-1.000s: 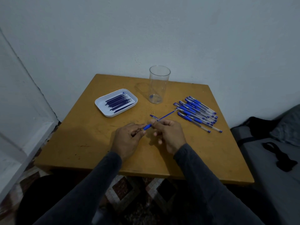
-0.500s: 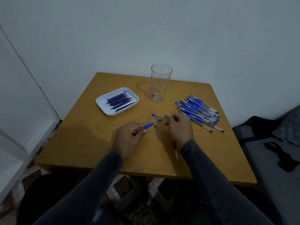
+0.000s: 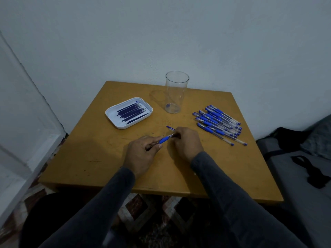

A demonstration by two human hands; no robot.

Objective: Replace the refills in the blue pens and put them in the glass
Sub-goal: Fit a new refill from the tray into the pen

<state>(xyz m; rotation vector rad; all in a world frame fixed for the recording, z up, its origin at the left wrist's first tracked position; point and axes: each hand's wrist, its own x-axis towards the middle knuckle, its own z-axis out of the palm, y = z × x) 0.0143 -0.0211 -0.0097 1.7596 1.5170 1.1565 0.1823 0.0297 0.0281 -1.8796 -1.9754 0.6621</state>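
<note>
Pen between both curled hands

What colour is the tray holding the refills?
White, seen in the head view: the tray is plain white, and the refills in it are dark blue.

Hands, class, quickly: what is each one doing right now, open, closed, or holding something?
Left hand: closed, gripping the blue pen by its barrel.
Right hand: fingers curled at the pen's tip end; whether they pinch it cannot be told.

Our right hand covers the pen tip, so we cannot tell what its fingers hold. The cap behind it is perhaps half hidden.
</note>
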